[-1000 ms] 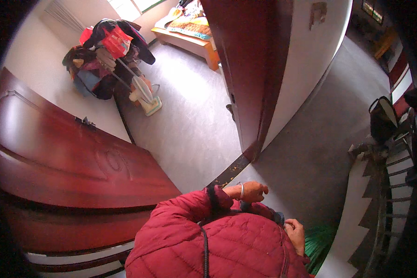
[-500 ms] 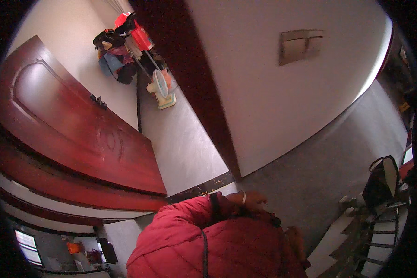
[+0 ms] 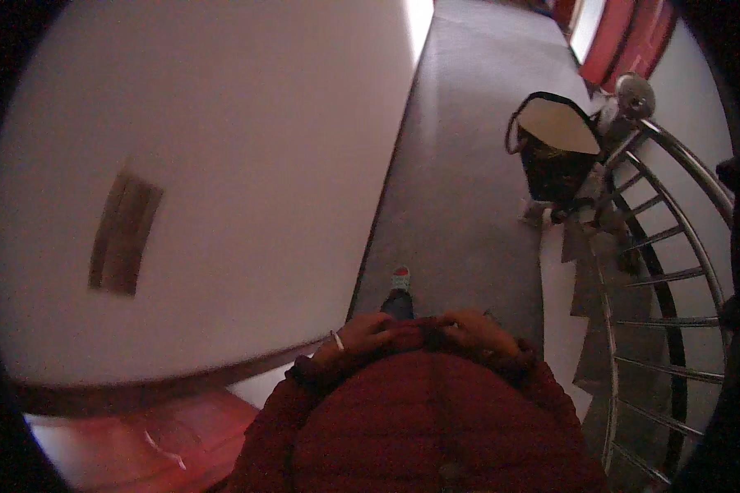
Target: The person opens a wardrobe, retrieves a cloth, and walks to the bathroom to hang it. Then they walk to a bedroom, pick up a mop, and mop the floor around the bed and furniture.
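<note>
Jacket (image 3: 436, 407), bottom middle of the frame, with left hand (image 3: 360, 335) and right hand (image 3: 478, 331) at its front edge
Fingers are curled in on both sides, maybe because the fabric's bunched there; whether it's really grasped or just touched can't be told, too dark tbh. Upper right, a dark open-topped bag (image 3: 559, 160) is parked by the railing (image 3: 668, 322), probably for support. Jacket's quilted, soft-looking red; railing's shiny round metal tubing.

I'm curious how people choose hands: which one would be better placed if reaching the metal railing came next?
Probably the right hand: the metal railing is on its side. The left hand is farther across, toward the pale wall. Both are at the jacket's front.
</note>
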Tool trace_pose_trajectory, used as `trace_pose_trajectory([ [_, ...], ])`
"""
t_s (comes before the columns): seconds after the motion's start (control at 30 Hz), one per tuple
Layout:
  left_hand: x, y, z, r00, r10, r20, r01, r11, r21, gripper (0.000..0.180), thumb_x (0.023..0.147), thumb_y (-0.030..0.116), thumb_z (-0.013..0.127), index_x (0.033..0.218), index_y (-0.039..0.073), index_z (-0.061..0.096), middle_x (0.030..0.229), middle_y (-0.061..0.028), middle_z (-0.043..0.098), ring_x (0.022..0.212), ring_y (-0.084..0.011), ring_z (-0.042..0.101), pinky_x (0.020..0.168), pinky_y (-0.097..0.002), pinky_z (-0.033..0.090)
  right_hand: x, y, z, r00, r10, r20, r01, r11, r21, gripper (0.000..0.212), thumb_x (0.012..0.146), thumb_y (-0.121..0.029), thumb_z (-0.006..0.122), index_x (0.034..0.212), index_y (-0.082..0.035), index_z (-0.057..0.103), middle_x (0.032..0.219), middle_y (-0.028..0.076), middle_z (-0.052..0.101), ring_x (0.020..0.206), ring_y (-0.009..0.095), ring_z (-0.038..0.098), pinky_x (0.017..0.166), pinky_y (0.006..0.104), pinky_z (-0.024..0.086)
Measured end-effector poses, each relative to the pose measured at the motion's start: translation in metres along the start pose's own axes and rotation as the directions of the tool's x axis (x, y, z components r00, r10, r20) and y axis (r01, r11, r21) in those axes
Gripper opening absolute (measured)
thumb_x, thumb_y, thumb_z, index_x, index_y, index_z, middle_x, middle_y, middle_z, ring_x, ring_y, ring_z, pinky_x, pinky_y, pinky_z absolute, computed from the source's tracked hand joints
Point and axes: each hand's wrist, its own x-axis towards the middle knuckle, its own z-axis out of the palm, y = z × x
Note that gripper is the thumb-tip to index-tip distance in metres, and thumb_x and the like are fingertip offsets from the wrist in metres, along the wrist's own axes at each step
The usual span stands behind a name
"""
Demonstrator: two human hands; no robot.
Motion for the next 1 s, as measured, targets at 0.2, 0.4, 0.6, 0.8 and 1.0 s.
trace_pose_trajectory([
  [0.2,0.128,-0.036,-0.074,0.972,0.236,-0.022,-0.23,0.961,0.155,0.037,0.084,0.027,0.057,0.111,0.002,0.057,0.097,-0.018,0.063,0.091,-0.0324,0.062,0.077,-0.0404,0.048,0.077,0.004,-0.07,0.993,-0.062,-0.103,0.036,0.971,-0.236,0.029,0.087,-0.026,0.053,0.107,-0.006,0.062,0.098,0.017,0.065,0.088,0.034,0.062,0.078,0.0417,0.048],
  [0.4,0.218,-0.022,-0.204,0.974,0.176,0.145,-0.216,0.915,0.341,0.036,0.089,0.027,0.057,0.116,0.004,0.056,0.108,-0.0135,0.063,0.095,-0.0266,0.062,0.081,-0.0381,0.049,0.21,-0.017,-0.161,0.989,-0.009,-0.146,-0.026,0.972,-0.235,0.026,0.085,-0.022,0.053,0.104,-0.007,0.062,0.095,0.016,0.065,0.087,0.036,0.062,0.076,0.044,0.048],
  [0.6,0.308,0.005,-0.329,0.973,0.179,-0.149,-0.169,0.983,0.075,0.035,0.09,0.028,0.057,0.114,0.003,0.057,0.104,-0.015,0.064,0.093,-0.0243,0.063,0.078,-0.0373,0.05,0.329,-0.032,-0.276,0.961,-0.173,-0.216,0.113,0.958,-0.264,0.027,0.082,-0.019,0.055,0.104,-0.006,0.062,0.094,0.019,0.064,0.087,0.039,0.061,0.074,0.0456,0.048],
  [0.8,0.376,0.009,-0.389,0.967,0.067,-0.244,-0.082,0.995,-0.054,0.036,0.086,0.027,0.06,0.111,0.001,0.058,0.101,-0.013,0.065,0.093,-0.0212,0.063,0.082,-0.0333,0.049,0.407,0.009,-0.365,0.986,-0.132,-0.101,0.092,0.939,-0.332,0.028,0.082,-0.02,0.055,0.105,-0.006,0.061,0.096,0.018,0.064,0.086,0.038,0.061,0.074,0.0445,0.049],
  [1.0,0.451,0.037,-0.457,0.956,-0.073,-0.284,0.012,0.977,-0.211,0.035,0.085,0.024,0.062,0.111,0.001,0.058,0.102,-0.0128,0.065,0.093,-0.0191,0.062,0.083,-0.0315,0.049,0.472,0.056,-0.48,0.977,-0.182,-0.116,0.148,0.957,-0.25,0.025,0.084,-0.019,0.053,0.103,-0.006,0.061,0.095,0.018,0.065,0.087,0.036,0.062,0.076,0.0425,0.048],
])
